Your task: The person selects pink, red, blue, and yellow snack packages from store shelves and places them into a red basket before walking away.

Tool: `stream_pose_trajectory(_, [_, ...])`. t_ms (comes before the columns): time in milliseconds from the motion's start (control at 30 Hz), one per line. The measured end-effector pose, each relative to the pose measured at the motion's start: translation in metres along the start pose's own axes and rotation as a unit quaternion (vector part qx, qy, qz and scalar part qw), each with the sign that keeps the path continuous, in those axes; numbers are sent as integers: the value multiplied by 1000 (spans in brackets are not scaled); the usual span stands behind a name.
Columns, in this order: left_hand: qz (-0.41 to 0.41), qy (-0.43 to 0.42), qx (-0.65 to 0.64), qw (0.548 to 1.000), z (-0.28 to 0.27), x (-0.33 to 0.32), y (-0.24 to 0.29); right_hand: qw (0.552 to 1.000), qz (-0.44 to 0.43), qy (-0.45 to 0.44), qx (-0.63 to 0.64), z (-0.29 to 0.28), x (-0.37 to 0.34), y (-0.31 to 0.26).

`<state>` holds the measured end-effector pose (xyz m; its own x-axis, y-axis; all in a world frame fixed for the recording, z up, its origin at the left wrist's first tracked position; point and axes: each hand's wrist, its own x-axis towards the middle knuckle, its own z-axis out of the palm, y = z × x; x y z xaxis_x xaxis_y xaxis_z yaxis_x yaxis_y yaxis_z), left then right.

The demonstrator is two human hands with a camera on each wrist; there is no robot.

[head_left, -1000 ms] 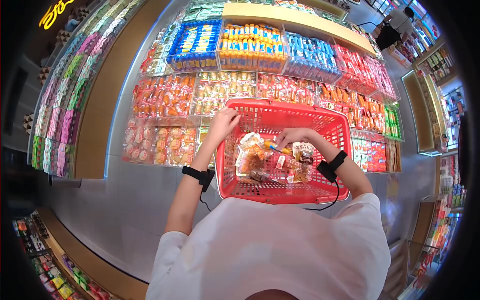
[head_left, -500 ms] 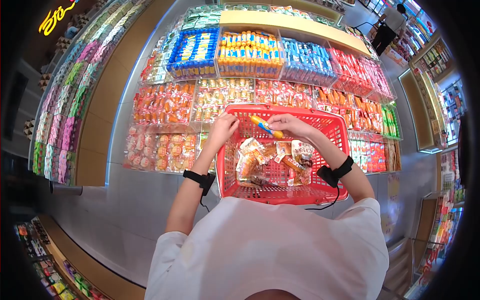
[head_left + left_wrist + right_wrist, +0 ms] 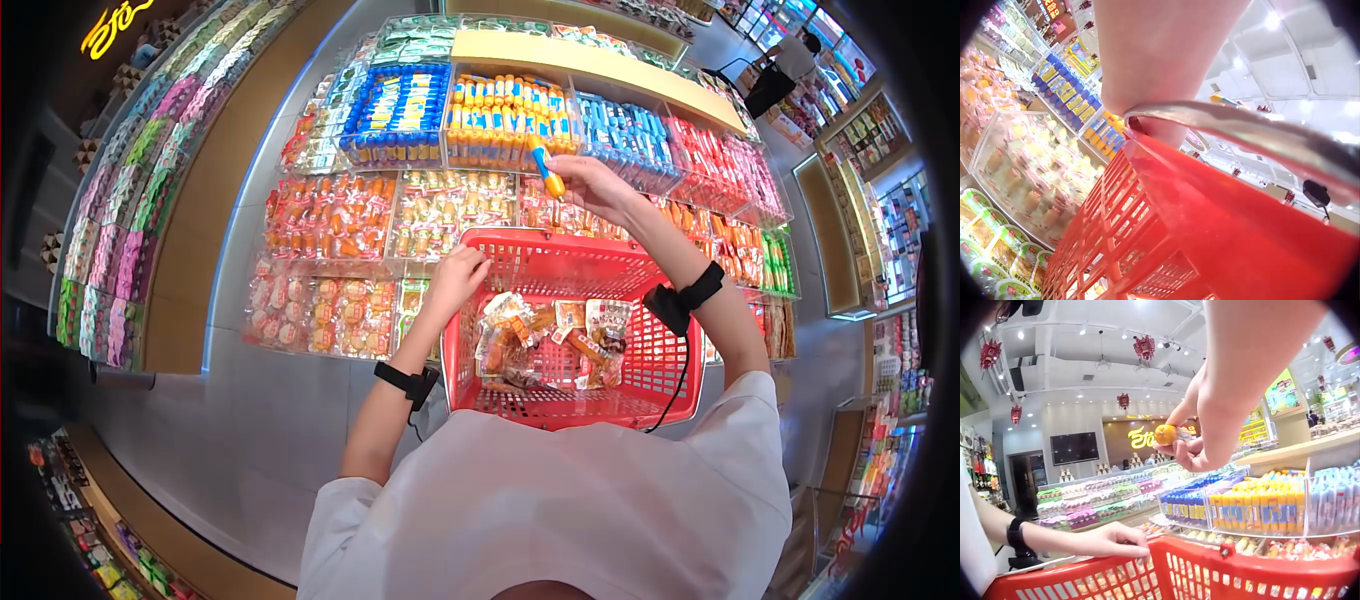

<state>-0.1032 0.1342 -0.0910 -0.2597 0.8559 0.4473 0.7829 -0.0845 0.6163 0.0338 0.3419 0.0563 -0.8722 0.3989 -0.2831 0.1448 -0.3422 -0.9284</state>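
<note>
In the head view my right hand (image 3: 595,187) pinches a yellow sausage with a blue label (image 3: 546,168), held up beyond the basket's far rim, in front of the bin of like yellow sausages (image 3: 505,120). The right wrist view shows the sausage's rounded yellow end (image 3: 1166,434) between thumb and fingers. My left hand (image 3: 460,275) grips the far left corner of the red basket (image 3: 570,245); the left wrist view shows its fingers only in part, by the metal handle (image 3: 1210,115). Inside the basket lie several packaged snacks (image 3: 605,325).
Stepped clear bins hold blue packs (image 3: 395,110), light blue packs (image 3: 625,135) and red packs (image 3: 700,155). A shelf of pastel packs (image 3: 130,210) runs along the left. Another person (image 3: 785,75) stands at the far upper right.
The yellow sausage came up out of the basket in my right hand and moved forward past the far rim. My left hand stays at the basket's corner.
</note>
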Motion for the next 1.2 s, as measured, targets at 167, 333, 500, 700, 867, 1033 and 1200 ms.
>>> stream_pose_trajectory(167, [-19,7,-41,999,-5,2,4,981,-55,166,-88,-44,85,-22])
stream_pose_trajectory(333, [-3,28,-72,997,-4,4,0,902,-51,278,-327,-107,180,-13])
stream_pose_trajectory(500, [-30,-7,-34,999,-5,4,-4,719,-9,349,-601,-130,235,20])
stream_pose_trajectory(700, [-37,-6,-56,998,-6,7,-2,659,-61,326,-675,-121,237,46])
stream_pose_trajectory(867, [-79,-23,-76,994,-10,8,6,642,-214,285,-679,-121,211,28])
stream_pose_trajectory(1033, [-59,-22,-50,997,-7,7,7,768,-214,146,-586,-82,100,-2])
stream_pose_trajectory(1200, [-57,-17,-46,997,-6,8,9,864,-109,121,-477,-42,-39,2])
